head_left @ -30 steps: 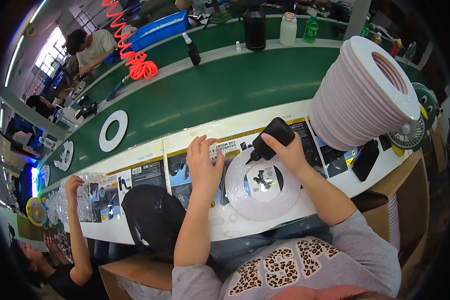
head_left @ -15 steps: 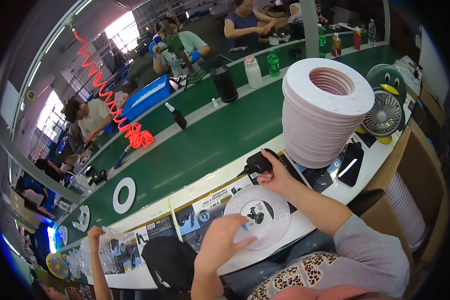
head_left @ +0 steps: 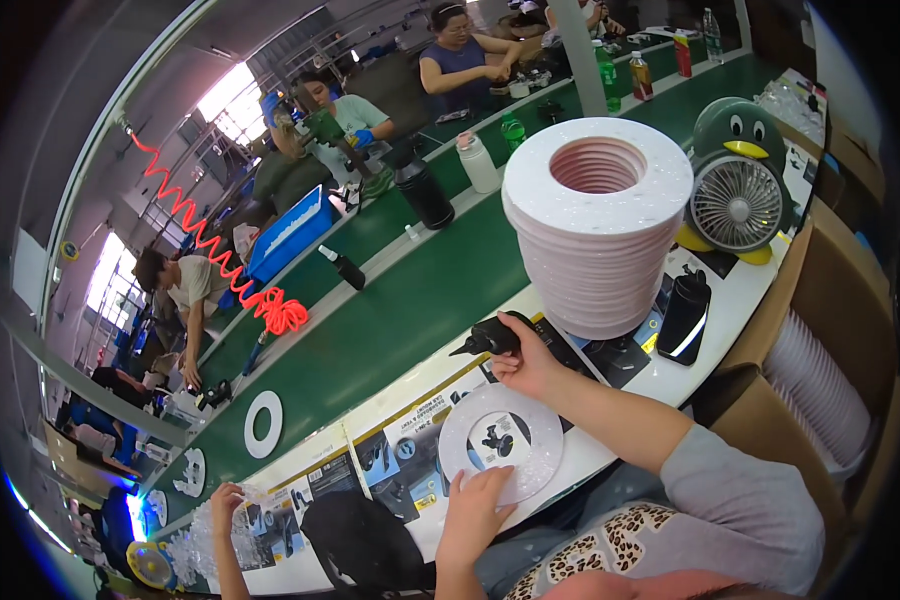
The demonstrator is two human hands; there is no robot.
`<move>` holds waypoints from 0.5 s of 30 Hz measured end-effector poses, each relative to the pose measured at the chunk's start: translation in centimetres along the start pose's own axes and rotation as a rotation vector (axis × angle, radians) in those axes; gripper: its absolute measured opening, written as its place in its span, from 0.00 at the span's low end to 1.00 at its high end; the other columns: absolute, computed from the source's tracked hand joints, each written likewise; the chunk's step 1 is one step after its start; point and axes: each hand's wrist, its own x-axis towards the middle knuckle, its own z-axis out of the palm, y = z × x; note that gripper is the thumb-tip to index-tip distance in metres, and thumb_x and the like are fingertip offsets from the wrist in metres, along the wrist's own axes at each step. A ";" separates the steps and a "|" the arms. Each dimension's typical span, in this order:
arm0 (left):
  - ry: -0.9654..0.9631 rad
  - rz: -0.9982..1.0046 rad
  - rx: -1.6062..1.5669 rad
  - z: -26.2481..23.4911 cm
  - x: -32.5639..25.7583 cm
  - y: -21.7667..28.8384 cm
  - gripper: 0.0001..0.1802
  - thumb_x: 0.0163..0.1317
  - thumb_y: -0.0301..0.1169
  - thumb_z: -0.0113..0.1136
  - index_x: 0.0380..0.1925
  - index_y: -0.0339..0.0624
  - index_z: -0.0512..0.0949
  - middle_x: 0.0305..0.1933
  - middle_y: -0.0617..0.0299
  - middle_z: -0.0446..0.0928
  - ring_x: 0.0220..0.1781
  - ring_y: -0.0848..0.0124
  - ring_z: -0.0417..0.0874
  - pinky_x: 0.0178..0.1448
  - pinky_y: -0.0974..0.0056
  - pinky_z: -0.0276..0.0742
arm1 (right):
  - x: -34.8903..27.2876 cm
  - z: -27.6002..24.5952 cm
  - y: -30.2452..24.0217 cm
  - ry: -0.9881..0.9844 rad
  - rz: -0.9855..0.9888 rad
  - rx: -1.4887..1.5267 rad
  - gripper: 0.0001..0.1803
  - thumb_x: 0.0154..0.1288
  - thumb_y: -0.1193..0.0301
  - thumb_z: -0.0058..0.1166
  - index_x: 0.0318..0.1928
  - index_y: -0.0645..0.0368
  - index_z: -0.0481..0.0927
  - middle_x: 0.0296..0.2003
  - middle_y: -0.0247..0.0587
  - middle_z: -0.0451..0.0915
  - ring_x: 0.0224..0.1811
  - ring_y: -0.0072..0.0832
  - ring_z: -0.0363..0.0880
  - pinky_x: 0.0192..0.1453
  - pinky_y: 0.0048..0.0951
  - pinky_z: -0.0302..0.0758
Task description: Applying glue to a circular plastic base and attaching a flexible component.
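Note:
A flat white ring lies on the white work surface in front of me, with printed cards showing under and through it. My left hand rests at the ring's near left edge, fingers stretched and thumb apart, touching it. Beyond the ring, my right hand is closed around a small black squeeze bottle. The bottle is tilted, its pointed nozzle facing left above the cards. A tall stack of white rings stands just beyond my right hand.
Right of the stack are a penguin-shaped fan and a black phone. Open cardboard boxes stand at right. A green conveyor carries another white ring. A co-worker in a black cap sits close at left.
My left hand has come down from above the ring onto its near left edge. The right hand keeps the bottle, its nozzle now pointing farther left. The whole view has shifted.

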 end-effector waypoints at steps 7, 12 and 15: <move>0.017 -0.011 -0.003 -0.4 0.4 -1.1 0.29 0.51 0.31 0.70 0.55 0.49 0.73 0.54 0.60 0.78 0.60 0.61 0.76 0.71 0.40 0.60 | -0.3 0.7 0.2 -0.002 0.012 0.011 0.19 0.62 0.57 0.66 0.25 0.50 0.70 0.14 0.27 0.61 0.11 0.19 0.57 0.16 0.19 0.52; 0.094 -0.064 0.008 -3.1 4.3 -5.1 0.30 0.50 0.30 0.70 0.55 0.48 0.72 0.54 0.57 0.78 0.61 0.58 0.76 0.70 0.41 0.61 | -0.4 0.5 -1.5 -0.088 -0.033 -0.001 0.19 0.63 0.55 0.64 0.25 0.50 0.71 0.14 0.27 0.61 0.10 0.19 0.57 0.17 0.19 0.53; 0.191 -0.134 0.116 -6.4 7.6 -8.4 0.30 0.48 0.30 0.73 0.54 0.46 0.74 0.52 0.56 0.80 0.59 0.55 0.78 0.69 0.45 0.64 | -0.7 0.8 -1.5 -0.090 -0.067 -0.016 0.20 0.63 0.56 0.64 0.24 0.51 0.70 0.15 0.28 0.63 0.11 0.19 0.57 0.18 0.19 0.54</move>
